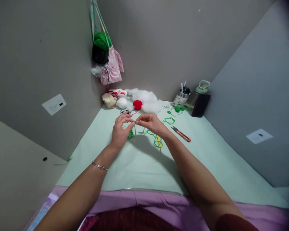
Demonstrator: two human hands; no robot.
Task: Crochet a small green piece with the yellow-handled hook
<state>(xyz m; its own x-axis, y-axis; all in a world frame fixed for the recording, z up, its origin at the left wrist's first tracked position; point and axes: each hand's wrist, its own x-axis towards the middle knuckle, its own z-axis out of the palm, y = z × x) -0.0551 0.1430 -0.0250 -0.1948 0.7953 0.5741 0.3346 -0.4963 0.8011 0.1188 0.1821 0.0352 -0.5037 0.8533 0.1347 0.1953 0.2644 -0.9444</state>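
Note:
Over the middle of the table, my left hand (120, 131) and my right hand (151, 123) meet at the fingertips. Both are pinched on a thin strand of green yarn (135, 129), whose end hangs down from between them. Most of the part they hold is hidden by the fingers. Loose green yarn (130, 134) lies under my left hand. A slim tool with a yellow handle (159, 141) lies below my right wrist, among green loops. To the right of my right hand rest orange-handled thread snips (181, 134).
Behind my hands are a red yarn ball (137, 105), a white ball (122, 103) and fluffy white stuffing (146, 98). At the back right stand a pen cup (179, 100), a green bottle (202, 87) and a dark phone (200, 105). Grey partitions (250, 96) enclose the table. A pink bag (113, 65) hangs at left.

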